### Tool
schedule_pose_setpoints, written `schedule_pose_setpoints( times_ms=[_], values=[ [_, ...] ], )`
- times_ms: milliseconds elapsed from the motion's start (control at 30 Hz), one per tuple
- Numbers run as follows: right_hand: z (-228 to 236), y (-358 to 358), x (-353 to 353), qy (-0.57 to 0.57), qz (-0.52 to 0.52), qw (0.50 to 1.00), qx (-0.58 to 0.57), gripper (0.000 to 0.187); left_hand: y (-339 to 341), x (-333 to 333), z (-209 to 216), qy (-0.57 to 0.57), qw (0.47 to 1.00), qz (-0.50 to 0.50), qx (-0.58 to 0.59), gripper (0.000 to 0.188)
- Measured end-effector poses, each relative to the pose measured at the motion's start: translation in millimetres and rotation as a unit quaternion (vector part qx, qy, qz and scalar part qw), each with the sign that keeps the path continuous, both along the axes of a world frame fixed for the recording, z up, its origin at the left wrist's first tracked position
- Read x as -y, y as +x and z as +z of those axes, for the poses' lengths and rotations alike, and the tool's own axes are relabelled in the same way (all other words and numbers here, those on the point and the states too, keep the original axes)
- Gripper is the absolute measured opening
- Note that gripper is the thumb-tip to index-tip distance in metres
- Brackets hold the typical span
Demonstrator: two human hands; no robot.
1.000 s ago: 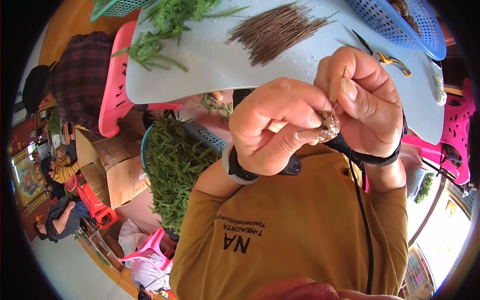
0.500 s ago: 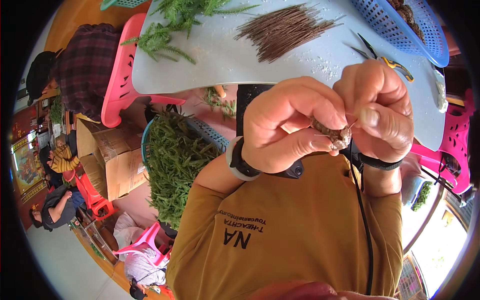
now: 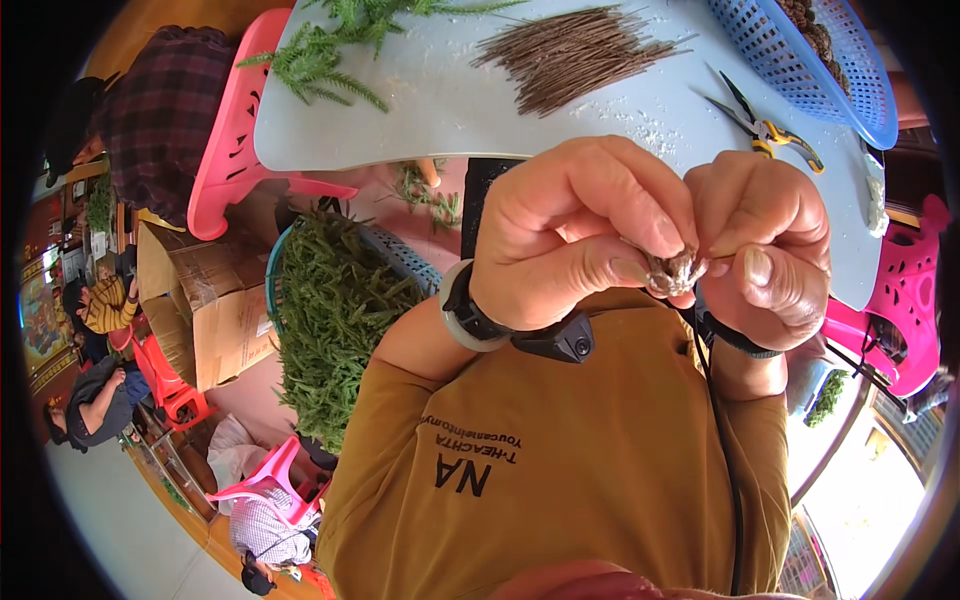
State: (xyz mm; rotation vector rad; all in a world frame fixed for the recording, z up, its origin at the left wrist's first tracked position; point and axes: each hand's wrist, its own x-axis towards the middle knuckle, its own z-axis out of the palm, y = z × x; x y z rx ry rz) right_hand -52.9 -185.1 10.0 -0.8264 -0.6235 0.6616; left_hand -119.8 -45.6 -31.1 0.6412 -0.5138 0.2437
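Scaly, brown-and-whitish piece, small and cone-like (image 3: pixel 668 274), sits near 3 o'clock, raised between two bare hands in front of a person's mustard-yellow shirt (image 3: pixel 560 420). The left hand (image 3: pixel 580 235) has its thumb and forefinger closed on the piece from its 9 o'clock side. The right hand (image 3: pixel 765 245), at its 3 o'clock side, has its fingers pinched together, apparently on a thin, brown, wire-like strand (image 3: pixel 722 258), of which little shows.

Good handling here probably calls for a firm but light left pinch, as the scales could crumble, with the right fingers drawing the strand snug and even, close to the piece.

Counted: one piece and one visible strand in hand. On the pale grey-blue tabletop (image 3: pixel 400 125) lie one pair of pliers with yellow-and-black handles (image 3: pixel 770 131), opened, at 2 o'clock; one heap of slim brown sticks (image 3: pixel 575 60) at 1 o'clock, too many to count; and overlapping green, needle-leaved sprigs (image 3: pixel 315 65) at 11 o'clock, not countable. One blue, perforated plastic basket (image 3: pixel 790 75) towards 2 o'clock holds several brown cones (image 3: pixel 815 35), their number partly cut off.
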Motion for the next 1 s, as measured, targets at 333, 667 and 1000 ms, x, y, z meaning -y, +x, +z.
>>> schedule_pose_setpoints(
  times_ms=[333, 667, 1000],
  values=[
    [1.4, -8.8, -5.1, -0.092, -0.057, 0.994, 0.032, 0.011, 3.7, -4.1, -3.8, -0.006, 0.999, 0.042, 0.026, 0.013],
    [-2.4, -0.5, -4.8, -0.193, -0.124, 0.890, 0.394, 0.017, 4.4, -9.5, -9.7, 0.047, 0.994, 0.093, -0.011, 0.017],
    [-7.6, -2.2, -7.8, -0.208, -0.146, 0.905, 0.342, 0.009, 2.0, -5.2, -9.9, 0.027, 0.993, 0.095, -0.060, 0.017]
  ],
)
